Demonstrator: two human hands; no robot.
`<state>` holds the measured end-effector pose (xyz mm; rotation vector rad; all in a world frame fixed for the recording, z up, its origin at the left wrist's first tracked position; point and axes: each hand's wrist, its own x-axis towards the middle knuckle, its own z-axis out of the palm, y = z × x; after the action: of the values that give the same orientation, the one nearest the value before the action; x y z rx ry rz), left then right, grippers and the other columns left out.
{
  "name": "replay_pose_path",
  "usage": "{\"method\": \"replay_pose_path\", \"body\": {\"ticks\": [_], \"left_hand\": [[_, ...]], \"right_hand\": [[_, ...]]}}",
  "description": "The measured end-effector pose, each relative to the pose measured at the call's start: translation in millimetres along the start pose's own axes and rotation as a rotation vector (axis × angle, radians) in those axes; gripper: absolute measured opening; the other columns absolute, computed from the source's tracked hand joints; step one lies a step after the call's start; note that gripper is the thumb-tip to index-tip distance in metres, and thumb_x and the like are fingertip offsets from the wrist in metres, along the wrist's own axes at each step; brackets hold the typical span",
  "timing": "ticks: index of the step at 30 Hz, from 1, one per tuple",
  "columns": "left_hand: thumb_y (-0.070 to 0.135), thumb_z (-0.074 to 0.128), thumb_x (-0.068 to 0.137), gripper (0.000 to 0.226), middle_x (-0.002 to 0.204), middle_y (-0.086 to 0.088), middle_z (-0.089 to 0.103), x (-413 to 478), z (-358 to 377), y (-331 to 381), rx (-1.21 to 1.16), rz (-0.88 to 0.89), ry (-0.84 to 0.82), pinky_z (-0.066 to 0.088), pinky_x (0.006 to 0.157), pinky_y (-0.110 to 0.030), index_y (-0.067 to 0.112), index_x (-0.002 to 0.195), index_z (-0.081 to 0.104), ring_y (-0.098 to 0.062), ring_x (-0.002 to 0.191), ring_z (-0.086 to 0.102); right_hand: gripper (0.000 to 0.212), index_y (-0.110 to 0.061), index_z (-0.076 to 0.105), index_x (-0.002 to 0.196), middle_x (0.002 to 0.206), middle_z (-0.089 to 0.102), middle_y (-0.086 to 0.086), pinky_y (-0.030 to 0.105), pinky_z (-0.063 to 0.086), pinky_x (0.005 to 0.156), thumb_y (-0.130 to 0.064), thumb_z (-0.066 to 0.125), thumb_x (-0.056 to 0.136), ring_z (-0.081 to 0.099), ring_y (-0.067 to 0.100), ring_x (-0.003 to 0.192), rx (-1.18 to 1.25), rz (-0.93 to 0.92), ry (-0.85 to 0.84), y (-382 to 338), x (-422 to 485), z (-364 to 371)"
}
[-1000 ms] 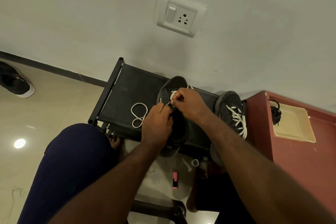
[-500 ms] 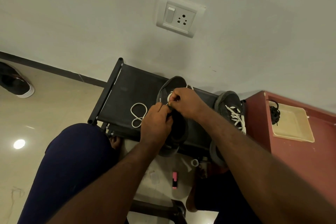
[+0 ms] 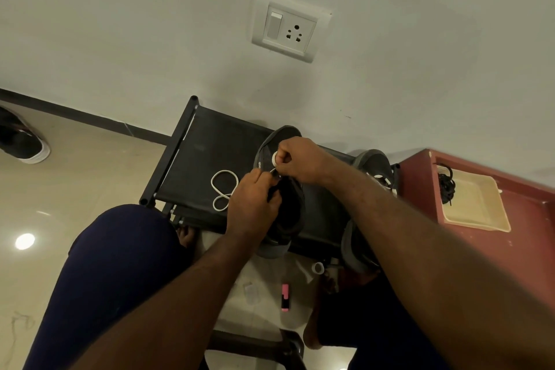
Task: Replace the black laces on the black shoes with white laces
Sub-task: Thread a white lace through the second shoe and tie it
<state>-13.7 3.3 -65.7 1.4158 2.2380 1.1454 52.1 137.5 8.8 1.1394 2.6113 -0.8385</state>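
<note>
A black shoe [image 3: 288, 210] lies on a black rack shelf [image 3: 207, 153], toe toward the wall. My left hand [image 3: 252, 204] rests on the shoe's upper and pinches a white lace [image 3: 274, 170] near the eyelets. My right hand [image 3: 300, 161] is over the toe end, with its fingers curled round the same lace, which shows as a white loop at its knuckles. The lace's slack lies coiled [image 3: 223, 189] on the shelf to the left. A second black shoe [image 3: 375, 165] with white lacing stands to the right, partly hidden by my right forearm.
A cream tray [image 3: 477, 201] holding a bundle of black laces [image 3: 446, 183] sits on a red cabinet [image 3: 528, 237] at right. A pink and black object [image 3: 285, 296] lies on the floor below the rack. Another shoe [image 3: 24, 141] lies far left on the floor. My knees flank the rack.
My right hand has shifted slightly toward the toe, drawing the white lace up into a small loop. My left hand stays on the shoe.
</note>
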Motion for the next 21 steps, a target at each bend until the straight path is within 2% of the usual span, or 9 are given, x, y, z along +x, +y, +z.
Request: {"method": "replay_pose_path", "body": {"ticks": [4, 7, 10, 12, 13, 15, 18, 20, 21], "left_hand": [[0.005, 0.074, 0.073, 0.017, 0.077, -0.003, 0.052, 0, 0, 1, 0.009, 0.028, 0.020, 0.031, 0.059, -0.026, 0.009, 0.080, 0.059, -0.016, 0.068, 0.046], [0.007, 0.074, 0.073, 0.017, 0.080, -0.004, 0.054, 0, 1, -2, -0.002, 0.022, 0.010, 0.034, 0.059, -0.027, 0.010, 0.082, 0.060, -0.021, 0.071, 0.052], [0.015, 0.071, 0.077, 0.018, 0.090, 0.000, 0.057, 1, 1, -3, -0.058, -0.070, -0.043, 0.039, 0.065, -0.026, 0.012, 0.093, 0.062, -0.018, 0.081, 0.054], [0.019, 0.071, 0.078, 0.028, 0.099, 0.001, 0.057, 3, 0, -2, -0.123, -0.147, -0.081, 0.043, 0.074, -0.028, 0.015, 0.105, 0.061, -0.015, 0.091, 0.054], [0.019, 0.070, 0.078, 0.033, 0.103, 0.002, 0.057, 5, 0, -3, -0.145, -0.170, -0.103, 0.045, 0.078, -0.030, 0.016, 0.110, 0.061, -0.015, 0.095, 0.053], [0.018, 0.069, 0.078, 0.041, 0.109, 0.002, 0.056, 10, -2, -3, -0.169, -0.183, -0.147, 0.046, 0.086, -0.032, 0.017, 0.118, 0.062, -0.016, 0.103, 0.053], [0.011, 0.069, 0.077, 0.046, 0.114, -0.003, 0.058, 15, -2, -3, -0.184, -0.165, -0.171, 0.041, 0.091, -0.027, 0.014, 0.122, 0.063, -0.021, 0.108, 0.053], [0.011, 0.068, 0.079, 0.043, 0.115, -0.004, 0.058, 16, -2, -3, -0.160, -0.162, -0.177, 0.039, 0.090, -0.025, 0.012, 0.122, 0.063, -0.021, 0.109, 0.052], [0.011, 0.067, 0.081, 0.041, 0.115, -0.003, 0.058, 16, -2, -3, -0.148, -0.159, -0.183, 0.037, 0.090, -0.023, 0.012, 0.122, 0.064, -0.019, 0.109, 0.051]], "right_hand": [[0.005, -0.004, 0.067, 0.086, 0.086, 0.068, 0.006, 0.039, 0.058, 0.084, -0.008, 0.068, 0.085, 0.067, 0.020, 0.086, 0.035, 0.041, -0.025, 0, 1, -2], [0.012, 0.000, 0.068, 0.092, 0.087, 0.068, 0.010, 0.037, 0.057, 0.082, -0.012, 0.064, 0.090, 0.066, 0.023, 0.085, -0.114, 0.016, -0.087, -11, 3, -1], [0.020, 0.000, 0.067, 0.096, 0.088, 0.063, 0.011, 0.036, 0.053, 0.084, -0.014, 0.053, 0.098, 0.063, 0.025, 0.087, -0.257, 0.024, -0.173, -19, 4, -3], [0.023, 0.001, 0.069, 0.099, 0.092, 0.065, 0.013, 0.037, 0.053, 0.083, -0.014, 0.051, 0.098, 0.064, 0.026, 0.089, -0.253, 0.054, -0.214, -17, 2, -9], [0.024, 0.001, 0.071, 0.099, 0.095, 0.067, 0.014, 0.037, 0.053, 0.082, -0.014, 0.052, 0.098, 0.064, 0.026, 0.089, -0.217, 0.072, -0.194, -13, -1, -11], [0.022, -0.001, 0.071, 0.094, 0.096, 0.070, 0.012, 0.036, 0.052, 0.080, -0.015, 0.054, 0.096, 0.065, 0.024, 0.087, -0.108, 0.122, -0.036, -1, -15, -10], [0.012, -0.015, 0.072, 0.081, 0.080, 0.071, -0.002, 0.035, 0.057, 0.077, -0.019, 0.064, 0.088, 0.066, 0.011, 0.076, 0.230, 0.245, 0.208, 3, -55, 11], [0.009, -0.019, 0.075, 0.082, 0.083, 0.069, -0.008, 0.031, 0.056, 0.075, -0.019, 0.066, 0.086, 0.063, 0.006, 0.078, 0.240, 0.235, 0.225, -8, -75, 33], [0.012, -0.020, 0.076, 0.091, 0.095, 0.065, -0.008, 0.030, 0.053, 0.078, -0.021, 0.065, 0.088, 0.060, 0.007, 0.089, 0.162, 0.234, 0.226, -13, -80, 44]]}}
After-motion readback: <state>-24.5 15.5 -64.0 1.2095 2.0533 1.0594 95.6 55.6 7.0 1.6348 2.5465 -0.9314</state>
